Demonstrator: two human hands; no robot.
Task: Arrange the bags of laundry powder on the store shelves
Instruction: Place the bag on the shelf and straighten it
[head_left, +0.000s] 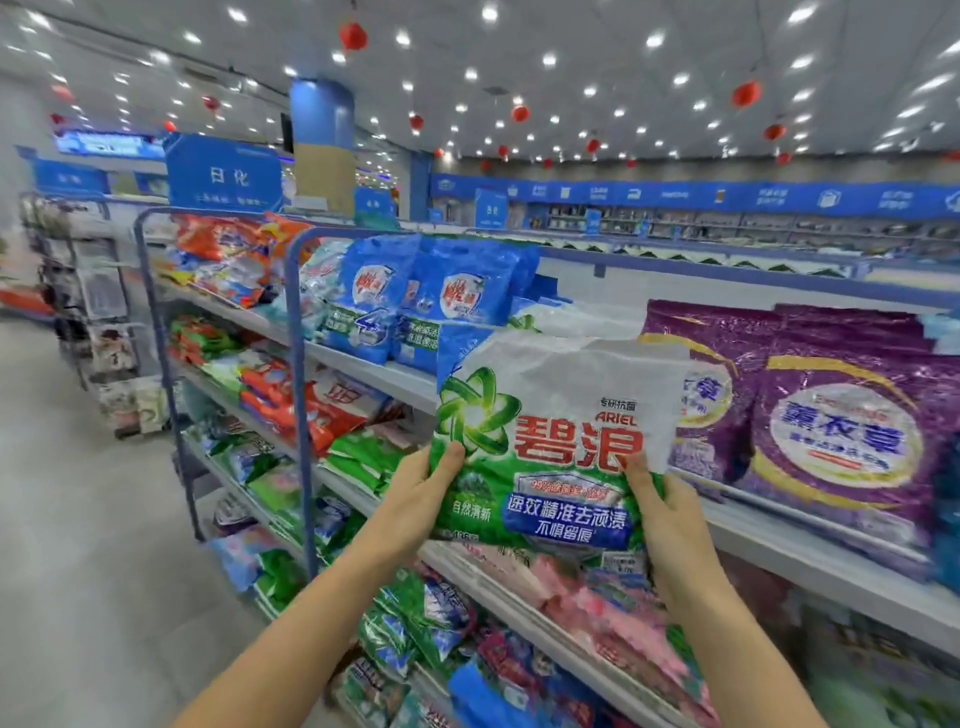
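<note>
— What stands at the left of the top shelf (374, 371)?
— Blue bags (415, 296), upright.
— And the left hand (421, 493)?
— Its fingers curl round the lower left edge of a green and white bag (550, 441), thumb on the front. The bag is held upright in front of the shelf.
— The right hand (670, 525)?
— It grips the lower right edge likewise. Purple bags (831, 415) stand just beyond.

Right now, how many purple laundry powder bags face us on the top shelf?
2. One purple bag sits partly behind the held green-and-white bag; the other stands right of it. More may hide behind.
</note>
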